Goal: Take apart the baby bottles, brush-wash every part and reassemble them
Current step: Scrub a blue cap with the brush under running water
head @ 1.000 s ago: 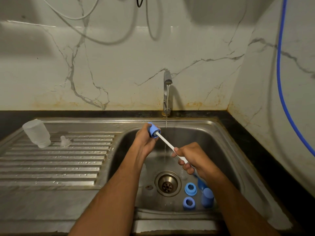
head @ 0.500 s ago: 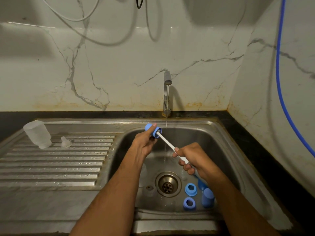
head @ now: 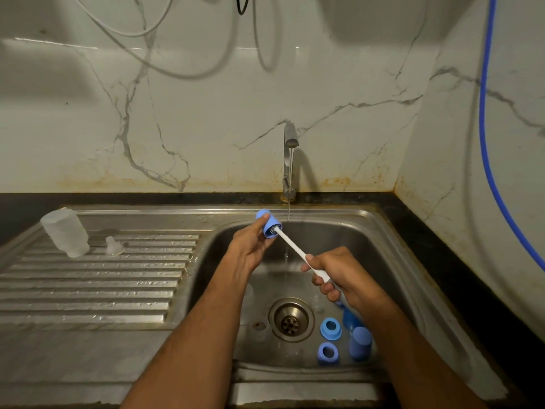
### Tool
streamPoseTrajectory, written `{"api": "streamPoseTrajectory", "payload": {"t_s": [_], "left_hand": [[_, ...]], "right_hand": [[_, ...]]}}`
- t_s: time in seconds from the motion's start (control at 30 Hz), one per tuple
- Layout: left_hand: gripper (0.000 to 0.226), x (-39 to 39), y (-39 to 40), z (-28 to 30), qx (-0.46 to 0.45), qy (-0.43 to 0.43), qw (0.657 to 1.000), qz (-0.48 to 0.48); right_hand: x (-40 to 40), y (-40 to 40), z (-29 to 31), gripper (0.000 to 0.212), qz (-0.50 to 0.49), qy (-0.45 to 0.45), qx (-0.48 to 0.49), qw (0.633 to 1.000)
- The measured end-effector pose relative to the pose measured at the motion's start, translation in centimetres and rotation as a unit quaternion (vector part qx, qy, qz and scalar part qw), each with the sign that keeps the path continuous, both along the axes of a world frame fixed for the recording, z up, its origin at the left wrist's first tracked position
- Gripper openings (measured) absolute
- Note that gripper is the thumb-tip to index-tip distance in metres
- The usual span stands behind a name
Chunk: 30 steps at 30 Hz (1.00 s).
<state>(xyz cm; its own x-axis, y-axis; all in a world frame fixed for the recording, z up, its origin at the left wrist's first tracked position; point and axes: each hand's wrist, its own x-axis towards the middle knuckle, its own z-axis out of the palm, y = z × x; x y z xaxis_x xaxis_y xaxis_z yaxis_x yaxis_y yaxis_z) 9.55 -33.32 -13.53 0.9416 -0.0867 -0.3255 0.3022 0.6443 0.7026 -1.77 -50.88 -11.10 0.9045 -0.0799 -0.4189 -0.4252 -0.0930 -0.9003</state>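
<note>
Head view, and we're over the sink (head: 392, 249) with the tap (head: 290, 160) running a thin stream. The left hand (head: 252, 246) grips a blue cap (head: 271, 227), fingers curled round its side, mouth turned toward four o'clock. The right hand (head: 339, 276) is wrapped round the white handle of the brush (head: 295, 249), and the bristle end sits inside the cap's mouth. That's the relation to watch: the brush's long axis runs from four o'clock up to ten, straight in line with the cap's opening, cap at the far upper-left end, right hand at the near end. The stream falls just right of the cap, not on it. By my read, this is mid-scrub on one part. Down at five o'clock by the drain (head: 290, 320), two blue rings (head: 331, 329) and another blue cap wait. Over at nine o'clock on the drainboard (head: 88, 290), a clear bottle (head: 65, 233) and a teat (head: 113, 246) stand apart.
</note>
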Motion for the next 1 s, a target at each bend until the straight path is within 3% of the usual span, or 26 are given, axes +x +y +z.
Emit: {"api": "streamPoseTrajectory", "payload": {"t_s": [0.2, 0.4, 0.63, 0.83, 1.0], "left_hand": [[0.041, 1.3, 1.0, 0.1, -0.054, 0.013, 0.996, 0.075], [0.038, 0.1, -0.5, -0.4, -0.016, 0.007, 1.0, 0.019], [0.045, 1.7, 1.8, -0.3, -0.059, 0.03, 0.989, 0.132], [0.046, 1.3, 1.6, -1.6, 0.007, 0.056, 0.989, 0.134], [0.047, 1.5, 1.0, -1.5, 0.057, 0.049, 0.99, 0.118]], "right_hand": [[-0.4, -0.8, 0.7, 0.028, 0.021, -0.008, -0.02, 1.0], [0.0, 0.2, 0.0, 0.028, -0.006, 0.004, 0.003, 1.0], [-0.4, -0.6, 0.7, 0.025, 0.012, 0.002, -0.021, 1.0], [-0.6, -1.7, 0.1, 0.024, -0.067, 0.023, -0.022, 0.997], [-0.7, -1.8, 0.4, 0.018, -0.077, 0.014, -0.033, 0.996]]}}
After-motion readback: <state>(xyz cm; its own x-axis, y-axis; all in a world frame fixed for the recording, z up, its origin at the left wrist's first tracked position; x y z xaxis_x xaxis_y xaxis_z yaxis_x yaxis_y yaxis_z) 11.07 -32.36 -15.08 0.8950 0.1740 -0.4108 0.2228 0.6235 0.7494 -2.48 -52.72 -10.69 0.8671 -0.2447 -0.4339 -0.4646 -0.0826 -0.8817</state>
